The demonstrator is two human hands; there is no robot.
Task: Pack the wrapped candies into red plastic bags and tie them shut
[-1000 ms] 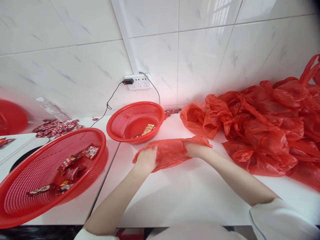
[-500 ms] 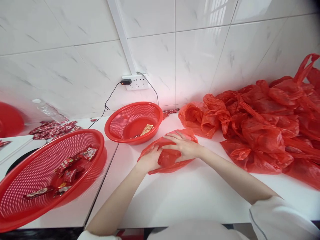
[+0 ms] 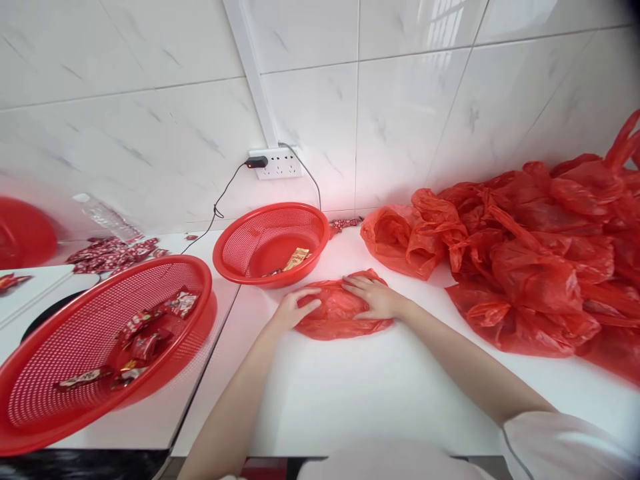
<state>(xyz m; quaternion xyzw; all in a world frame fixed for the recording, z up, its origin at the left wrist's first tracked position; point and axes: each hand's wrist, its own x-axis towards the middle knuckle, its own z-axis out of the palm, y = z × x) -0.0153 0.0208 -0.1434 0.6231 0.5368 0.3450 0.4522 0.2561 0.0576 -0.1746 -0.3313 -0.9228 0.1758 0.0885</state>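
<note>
A crumpled red plastic bag (image 3: 340, 313) lies on the white counter (image 3: 380, 393) in front of me. My left hand (image 3: 293, 308) rests on its left edge, fingers stretched over the plastic. My right hand (image 3: 375, 297) lies flat on its right side, fingers spread. Both hands press the bag down into a small flat bundle. Neither hand closes around anything.
A small red mesh basket (image 3: 270, 243) with a few wrapped sweets stands just behind the bag. A larger red basket (image 3: 95, 347) with several sweets sits at the left. A big heap of red bags (image 3: 530, 253) fills the right. A wall socket (image 3: 277, 163) and cable are behind.
The bag was stretched wide between my hands a second ago. My hands came together and folded it, and now it lies pressed into a compact bundle under both palms.
</note>
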